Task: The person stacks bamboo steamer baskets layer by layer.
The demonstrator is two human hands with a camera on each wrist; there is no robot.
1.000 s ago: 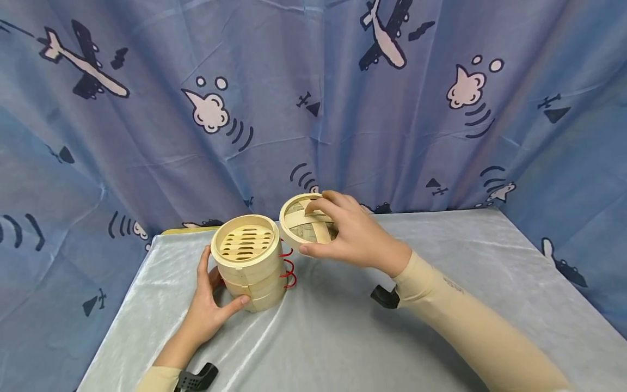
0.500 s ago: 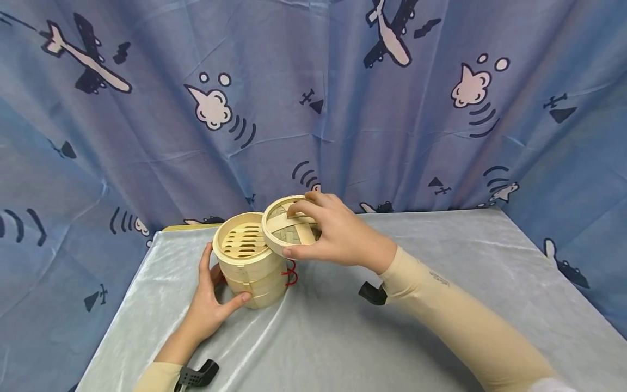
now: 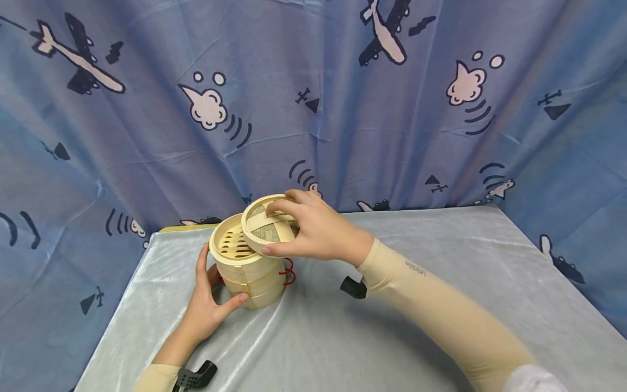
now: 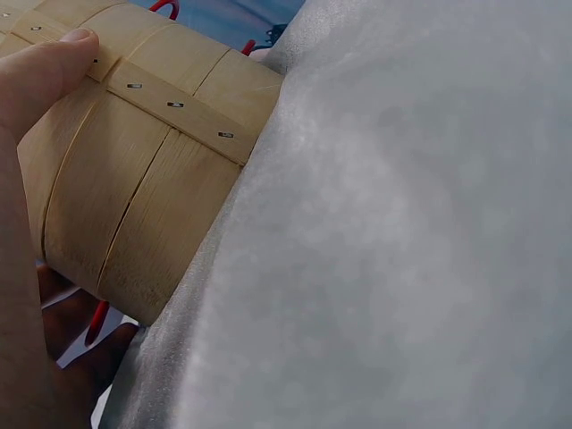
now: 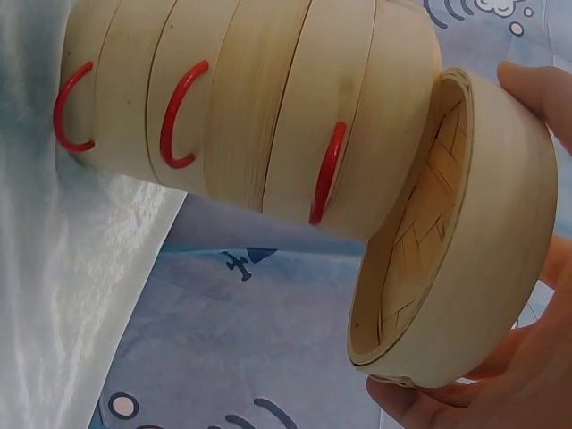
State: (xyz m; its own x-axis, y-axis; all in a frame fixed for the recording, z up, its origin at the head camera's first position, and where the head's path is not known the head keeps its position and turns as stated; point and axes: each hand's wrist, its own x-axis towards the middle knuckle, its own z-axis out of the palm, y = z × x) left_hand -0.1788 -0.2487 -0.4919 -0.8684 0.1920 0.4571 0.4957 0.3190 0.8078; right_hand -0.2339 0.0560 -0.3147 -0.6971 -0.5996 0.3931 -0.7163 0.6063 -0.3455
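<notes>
A stack of bamboo steamer baskets (image 3: 252,280) stands on the cloth at the left of the table, its top tier showing a slatted floor. My left hand (image 3: 203,307) grips its left side, thumb across the front seam; in the left wrist view the thumb (image 4: 49,76) presses the stapled strip. With my right hand (image 3: 313,228) I hold the woven steamer lid (image 3: 259,226) by its rim. Tilted, the lid overlaps the right part of the stack's opening. The right wrist view shows the lid (image 5: 483,241) against the top rim, its hollow underside facing the stack.
Red ring handles (image 5: 183,116) stick out from the stack's side. Grey velvety cloth (image 3: 392,326) covers the table. A blue curtain with airplane prints (image 3: 274,109) hangs right behind it. A yellow edge (image 3: 183,228) shows at the back left.
My right hand has carried the lid leftward, from beside the stack to over the right part of its opening. The left hand and the stack have stayed in place.
</notes>
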